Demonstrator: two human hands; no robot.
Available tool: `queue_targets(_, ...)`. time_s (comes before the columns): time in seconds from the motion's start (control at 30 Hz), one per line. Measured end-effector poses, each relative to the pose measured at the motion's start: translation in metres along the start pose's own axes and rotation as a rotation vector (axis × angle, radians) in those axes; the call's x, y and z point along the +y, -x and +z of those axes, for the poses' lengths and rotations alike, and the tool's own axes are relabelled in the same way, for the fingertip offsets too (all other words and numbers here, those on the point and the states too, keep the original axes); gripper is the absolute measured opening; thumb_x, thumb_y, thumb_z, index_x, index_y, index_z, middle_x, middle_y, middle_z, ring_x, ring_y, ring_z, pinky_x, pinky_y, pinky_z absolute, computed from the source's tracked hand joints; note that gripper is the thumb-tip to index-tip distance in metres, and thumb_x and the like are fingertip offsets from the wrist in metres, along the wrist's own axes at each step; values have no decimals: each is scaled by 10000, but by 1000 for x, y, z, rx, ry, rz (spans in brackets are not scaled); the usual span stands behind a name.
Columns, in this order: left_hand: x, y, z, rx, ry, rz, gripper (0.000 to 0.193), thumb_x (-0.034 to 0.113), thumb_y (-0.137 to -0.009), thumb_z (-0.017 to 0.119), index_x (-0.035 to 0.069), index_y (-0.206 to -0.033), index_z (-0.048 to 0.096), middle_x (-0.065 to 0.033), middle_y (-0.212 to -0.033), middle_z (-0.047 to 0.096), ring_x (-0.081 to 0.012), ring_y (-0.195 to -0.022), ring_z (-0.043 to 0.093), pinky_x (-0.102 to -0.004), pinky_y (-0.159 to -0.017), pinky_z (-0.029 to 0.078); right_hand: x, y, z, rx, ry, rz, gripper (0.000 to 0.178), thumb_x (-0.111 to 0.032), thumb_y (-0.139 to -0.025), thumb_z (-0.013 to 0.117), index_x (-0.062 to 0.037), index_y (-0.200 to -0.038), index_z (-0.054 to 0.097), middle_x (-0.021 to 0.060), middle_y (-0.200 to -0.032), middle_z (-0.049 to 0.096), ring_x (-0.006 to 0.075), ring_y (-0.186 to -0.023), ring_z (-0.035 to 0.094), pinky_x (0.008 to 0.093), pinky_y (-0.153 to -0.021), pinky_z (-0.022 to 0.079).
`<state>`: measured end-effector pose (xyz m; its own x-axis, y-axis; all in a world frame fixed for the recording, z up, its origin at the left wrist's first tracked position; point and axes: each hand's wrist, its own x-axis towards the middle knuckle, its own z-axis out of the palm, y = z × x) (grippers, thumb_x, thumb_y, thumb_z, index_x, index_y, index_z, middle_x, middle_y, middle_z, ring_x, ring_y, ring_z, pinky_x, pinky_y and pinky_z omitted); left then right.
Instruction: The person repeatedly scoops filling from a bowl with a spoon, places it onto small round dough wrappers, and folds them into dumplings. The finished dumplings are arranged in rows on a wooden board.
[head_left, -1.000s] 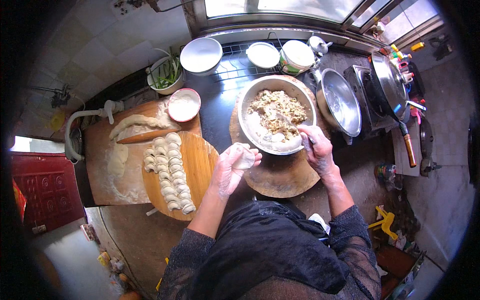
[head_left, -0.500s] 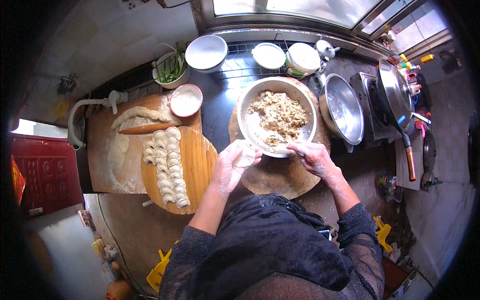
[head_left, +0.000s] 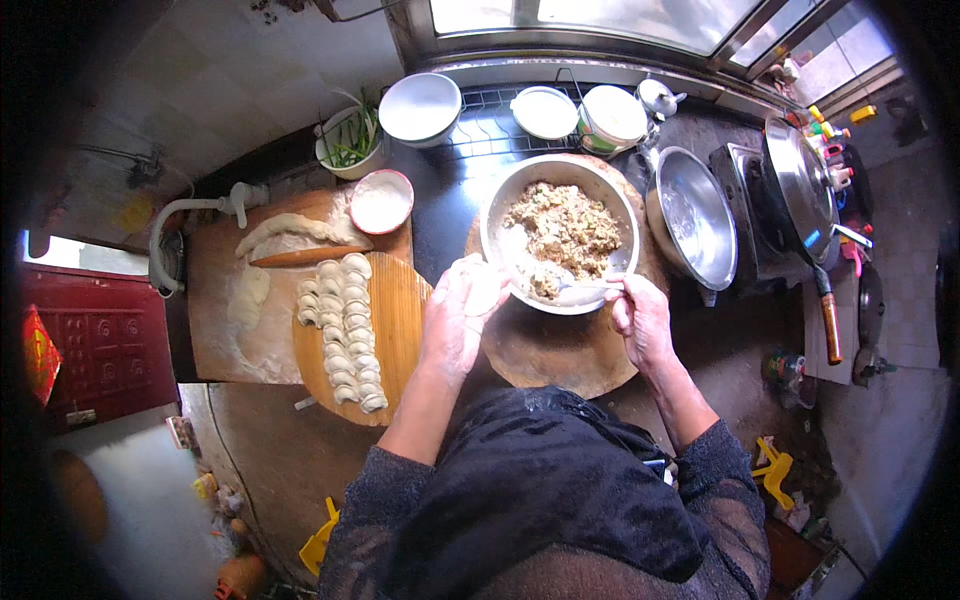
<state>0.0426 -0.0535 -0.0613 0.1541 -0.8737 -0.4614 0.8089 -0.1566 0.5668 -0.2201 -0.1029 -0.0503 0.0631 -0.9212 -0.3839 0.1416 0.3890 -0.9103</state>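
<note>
In my left hand (head_left: 452, 315) lies a round, pale dumpling wrapper (head_left: 486, 291), held near the left rim of a metal bowl. My right hand (head_left: 641, 318) grips a spoon (head_left: 588, 288) over the bowl's near right rim, its tip down in the meat filling (head_left: 565, 228). The filling fills most of the bowl (head_left: 489, 225), leaving some bare wall at the left. Rows of folded dumplings (head_left: 345, 330) rest on a round wooden board (head_left: 402, 310) to the left of my left hand.
A floured board (head_left: 215, 335) bears a dough roll (head_left: 290, 227) and a rolling pin (head_left: 310, 257); a flour bowl (head_left: 381, 201) stands behind. An empty steel basin (head_left: 692, 215) and a lidded wok (head_left: 800, 190) are at the right. A round chopping board (head_left: 560, 355) lies under the filling bowl.
My right hand has lifted and turned, so more of the spoon's handle shows while its tip is in the filling. My left hand has opened somewhat around the wrapper.
</note>
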Motion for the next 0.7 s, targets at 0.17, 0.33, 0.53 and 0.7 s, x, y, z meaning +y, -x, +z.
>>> queue_targets(0.17, -7, -8, 28, 16, 188, -46, 346, 209, -1066, 407, 18, -1344, 481, -154, -1308, 580, -287, -1222, 564, -478, -1063, 460, -42, 24, 42, -11, 133, -257, 321, -229, -1049, 473, 27, -1158, 632, 67, -859, 679, 44, -538, 483, 196, -494, 384)
queue_targets(0.33, -29, -10, 61, -99, 81, 137, 381, 98, -1017, 498, -7, -1379, 444, -135, -1296, 564, -249, -1183, 564, -411, -1047, 457, -23, 32, 64, -154, 725, -1100, 186, -51, -996, 520, 29, -1130, 622, 141, -936, 654, 209, -756, 635, 296, -673, 514)
queue_targets(0.53, -29, -13, 62, 134, -503, 393, 445, -55, -928, 556, -56, -1362, 456, -135, -1294, 560, -179, -1132, 579, -309, -988, 482, -28, 45, 66, -258, 811, -1162, 243, 55, -878, 596, 51, -1120, 619, 186, -1006, 667, 336, -887, 675, 385, -750, 561)
queue_targets(0.7, -13, -6, 52, -28, -123, 207, 393, -41, -933, 522, -54, -1322, 463, -147, -1239, 581, -241, -1165, 584, -382, -1035, 499, -37, 50, 48, -156, 444, -736, 231, -134, -1029, 499, 35, -1140, 610, 113, -942, 656, 116, -666, 567, 231, -615, 466)
